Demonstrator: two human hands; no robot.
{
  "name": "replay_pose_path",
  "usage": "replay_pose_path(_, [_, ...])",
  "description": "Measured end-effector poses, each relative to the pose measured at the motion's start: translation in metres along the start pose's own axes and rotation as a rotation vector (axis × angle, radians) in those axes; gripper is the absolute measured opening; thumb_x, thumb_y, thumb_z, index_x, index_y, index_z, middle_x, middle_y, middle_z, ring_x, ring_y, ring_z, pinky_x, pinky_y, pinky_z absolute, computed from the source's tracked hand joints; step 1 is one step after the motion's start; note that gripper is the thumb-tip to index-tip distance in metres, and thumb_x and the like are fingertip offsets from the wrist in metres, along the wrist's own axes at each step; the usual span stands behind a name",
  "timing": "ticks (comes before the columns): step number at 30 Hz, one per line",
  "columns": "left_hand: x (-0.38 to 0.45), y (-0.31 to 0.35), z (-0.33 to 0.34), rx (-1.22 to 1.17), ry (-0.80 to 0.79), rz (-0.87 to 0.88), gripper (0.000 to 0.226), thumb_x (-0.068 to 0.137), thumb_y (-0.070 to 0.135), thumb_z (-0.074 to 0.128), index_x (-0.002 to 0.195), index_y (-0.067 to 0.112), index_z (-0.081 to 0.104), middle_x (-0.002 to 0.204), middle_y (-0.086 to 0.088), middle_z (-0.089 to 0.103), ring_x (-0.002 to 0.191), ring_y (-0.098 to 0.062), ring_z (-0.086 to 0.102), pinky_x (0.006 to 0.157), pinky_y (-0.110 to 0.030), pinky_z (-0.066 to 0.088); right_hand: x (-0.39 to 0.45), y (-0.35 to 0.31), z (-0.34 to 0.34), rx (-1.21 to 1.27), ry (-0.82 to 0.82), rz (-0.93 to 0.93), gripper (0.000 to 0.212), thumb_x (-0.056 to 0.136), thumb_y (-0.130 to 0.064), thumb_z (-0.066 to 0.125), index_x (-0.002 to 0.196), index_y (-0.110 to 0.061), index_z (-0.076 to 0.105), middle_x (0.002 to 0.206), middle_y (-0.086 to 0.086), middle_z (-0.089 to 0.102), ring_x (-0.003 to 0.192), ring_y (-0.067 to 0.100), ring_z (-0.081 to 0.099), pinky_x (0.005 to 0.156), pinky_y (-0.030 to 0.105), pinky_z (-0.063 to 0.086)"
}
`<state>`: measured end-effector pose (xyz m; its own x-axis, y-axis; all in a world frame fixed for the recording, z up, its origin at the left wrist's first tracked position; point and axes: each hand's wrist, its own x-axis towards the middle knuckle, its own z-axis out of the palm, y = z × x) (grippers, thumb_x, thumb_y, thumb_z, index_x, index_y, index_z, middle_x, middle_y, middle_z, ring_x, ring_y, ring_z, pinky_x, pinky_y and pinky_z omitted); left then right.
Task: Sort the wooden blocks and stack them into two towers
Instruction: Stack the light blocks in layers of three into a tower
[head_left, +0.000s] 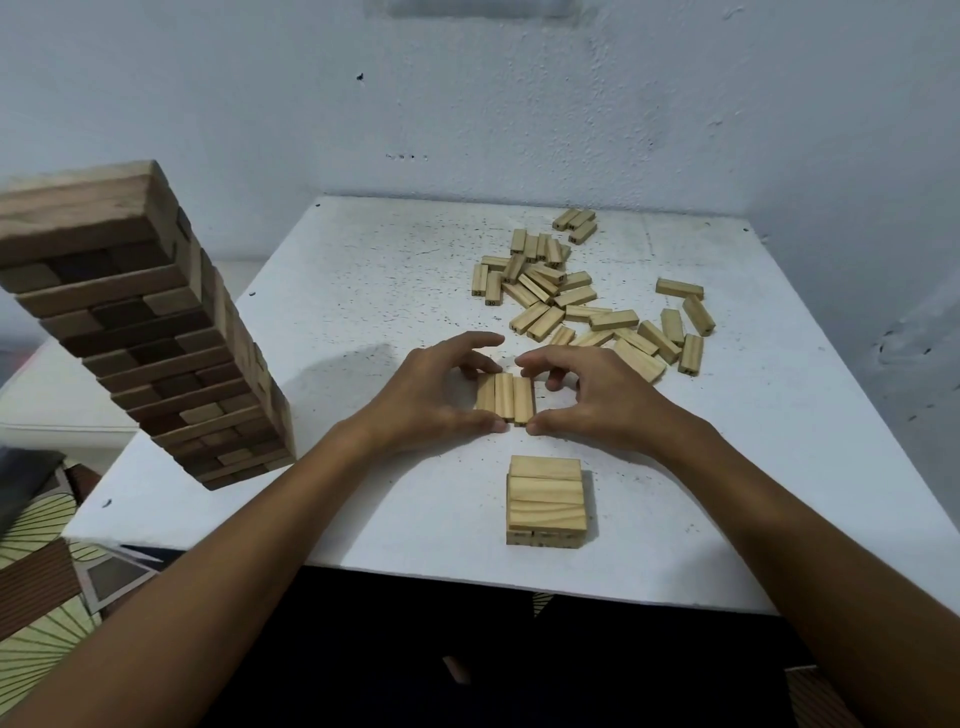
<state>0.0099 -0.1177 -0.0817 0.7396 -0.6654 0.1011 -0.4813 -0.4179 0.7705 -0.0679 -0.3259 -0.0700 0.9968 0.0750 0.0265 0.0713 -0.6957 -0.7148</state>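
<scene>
Three pale wooden blocks lie side by side in a row on the white table. My left hand and my right hand hold this row together from both sides, thumbs at its near end and fingers curled at its far end. A low stack of pale blocks, two layers high, stands nearer to me. A tall tower of darker brown blocks rises at the table's left edge. A loose heap of pale blocks lies beyond my right hand.
A pale wall closes off the table at the back and right. Patterned floor and a brown object show at the lower left, below the table's near edge.
</scene>
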Motion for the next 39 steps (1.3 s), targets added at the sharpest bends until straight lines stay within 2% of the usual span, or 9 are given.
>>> replay_pose_path(4, [0.000,-0.001,0.001,-0.012,0.018,0.019,0.077,0.064,0.022,0.091,0.130,0.030,0.052,0.109,0.010,0.068,0.099,0.005,0.058,0.082,-0.008,0.040,-0.001,0.000,0.002,0.020,0.022,0.010,0.069,0.069,-0.022,0.085,0.131,-0.026,0.057,0.114,-0.012,0.062,0.098,0.003,0.054,0.066,0.017,0.037])
replay_pose_path(10, [0.001,0.000,0.002,-0.025,0.030,-0.002,0.073,0.062,0.022,0.092,0.125,0.030,0.055,0.108,0.010,0.069,0.100,0.004,0.060,0.083,-0.009,0.044,-0.003,-0.001,0.003,0.047,0.037,0.018,0.067,0.068,-0.022,0.086,0.129,-0.026,0.059,0.111,-0.014,0.063,0.096,0.004,0.055,0.066,0.016,0.038])
replay_pose_path(15, [0.002,0.009,-0.004,-0.003,0.041,0.023,0.075,0.059,0.026,0.092,0.125,0.028,0.056,0.107,0.010,0.069,0.097,0.006,0.058,0.079,-0.002,0.038,-0.005,-0.008,-0.006,0.039,0.037,-0.013,0.065,0.067,-0.020,0.086,0.126,-0.025,0.061,0.110,-0.013,0.064,0.092,0.005,0.056,0.067,0.016,0.038])
replay_pose_path(22, [-0.005,0.040,-0.016,0.036,0.071,0.109,0.073,0.059,0.022,0.093,0.123,0.025,0.056,0.105,0.008,0.070,0.091,0.013,0.056,0.077,0.000,0.035,-0.020,-0.028,-0.029,0.000,0.064,-0.064,0.064,0.066,-0.021,0.087,0.125,-0.024,0.063,0.108,-0.013,0.066,0.094,0.003,0.058,0.066,0.006,0.040])
replay_pose_path(28, [-0.023,0.063,-0.015,0.020,0.066,0.148,0.071,0.057,0.023,0.094,0.117,0.029,0.057,0.102,0.010,0.071,0.095,0.005,0.062,0.076,-0.003,0.037,-0.044,-0.040,-0.037,-0.013,0.061,-0.088,0.061,0.067,-0.025,0.087,0.123,-0.030,0.062,0.107,-0.015,0.066,0.093,0.000,0.057,0.067,0.014,0.043])
replay_pose_path(32, [-0.041,0.075,-0.008,0.000,0.054,0.160,0.067,0.054,0.036,0.087,0.114,0.035,0.056,0.102,0.013,0.072,0.097,0.001,0.064,0.082,-0.015,0.045,-0.065,-0.044,-0.038,-0.009,0.060,-0.103,0.059,0.068,-0.023,0.086,0.122,-0.029,0.063,0.104,-0.017,0.065,0.091,-0.002,0.056,0.066,0.010,0.043])
replay_pose_path(35, [-0.051,0.077,-0.002,-0.008,0.041,0.156,0.066,0.055,0.036,0.086,0.113,0.036,0.057,0.102,0.013,0.072,0.097,0.000,0.064,0.085,-0.020,0.045,-0.078,-0.043,-0.035,-0.014,0.048,-0.099,0.060,0.069,-0.023,0.086,0.123,-0.030,0.062,0.105,-0.019,0.065,0.093,-0.001,0.056,0.067,0.010,0.043])
replay_pose_path(39, [-0.058,0.074,0.006,-0.002,0.025,0.140,0.065,0.056,0.036,0.087,0.115,0.033,0.058,0.101,0.014,0.072,0.097,0.001,0.064,0.081,-0.014,0.041,-0.087,-0.039,-0.028,0.014,0.037,-0.080,0.060,0.068,-0.022,0.086,0.122,-0.031,0.062,0.106,-0.018,0.065,0.093,0.001,0.056,0.068,0.011,0.043])
